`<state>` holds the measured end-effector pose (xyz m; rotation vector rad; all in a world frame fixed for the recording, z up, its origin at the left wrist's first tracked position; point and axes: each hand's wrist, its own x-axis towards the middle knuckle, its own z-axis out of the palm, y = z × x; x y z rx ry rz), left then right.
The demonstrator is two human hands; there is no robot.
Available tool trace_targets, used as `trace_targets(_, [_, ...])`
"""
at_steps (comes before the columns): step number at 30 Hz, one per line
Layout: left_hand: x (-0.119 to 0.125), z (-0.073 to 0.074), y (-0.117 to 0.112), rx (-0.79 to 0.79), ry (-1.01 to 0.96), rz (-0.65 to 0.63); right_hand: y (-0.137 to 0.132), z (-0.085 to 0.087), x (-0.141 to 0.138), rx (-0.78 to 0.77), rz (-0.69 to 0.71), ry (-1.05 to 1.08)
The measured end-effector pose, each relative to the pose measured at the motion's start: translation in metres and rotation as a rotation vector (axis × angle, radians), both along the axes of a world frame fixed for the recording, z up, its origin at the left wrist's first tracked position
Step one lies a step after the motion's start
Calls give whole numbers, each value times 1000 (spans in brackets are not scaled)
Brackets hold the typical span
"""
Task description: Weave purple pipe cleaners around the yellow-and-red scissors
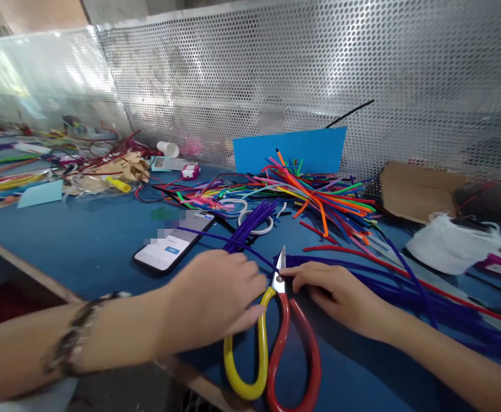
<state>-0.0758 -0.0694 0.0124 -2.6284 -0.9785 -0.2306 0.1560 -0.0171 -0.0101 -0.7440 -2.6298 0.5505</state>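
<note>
My left hand [220, 292] lies curled over the near end of a bundle of purple pipe cleaners [250, 224] on the blue table [91, 240]. Its fingertips touch the upper part of scissors [276, 337] with one yellow and one red handle, which lie flat between my hands. My right hand [340, 294] rests palm down beside the scissor blades, fingers pressed on long purple pipe cleaners [426, 309] running off to the right. A thin purple strand crosses from the phone toward the scissor tip.
A phone [173, 243] with a lit screen lies left of my hands. A heap of mixed coloured pipe cleaners [323, 197] sits behind, before a blue card [293, 150] and a perforated metal screen [276, 74]. White cloth [452, 243] and cardboard [417, 191] lie at right.
</note>
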Motion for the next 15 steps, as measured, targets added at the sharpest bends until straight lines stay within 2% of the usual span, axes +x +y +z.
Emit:
trace_targets(2, [-38,4,-5,54,-110,88,0,0,0,9,-7,0])
trace_targets(4, [-77,0,-7,239,-208,316,0,-1,0,20,-17,-3])
trace_targets(5, [-94,-4,-7,248,-230,409,0,-1,0,23,-24,-6])
trace_targets(7, [-119,-16,-7,218,-270,477,0,-1,-1,22,-36,-12])
trace_targets(11, [-136,-39,-7,154,-237,522,-2,0,-1,16,-69,-21])
trace_targets(15, [-137,-47,-5,137,-244,488,-5,1,-2,-2,-97,-33])
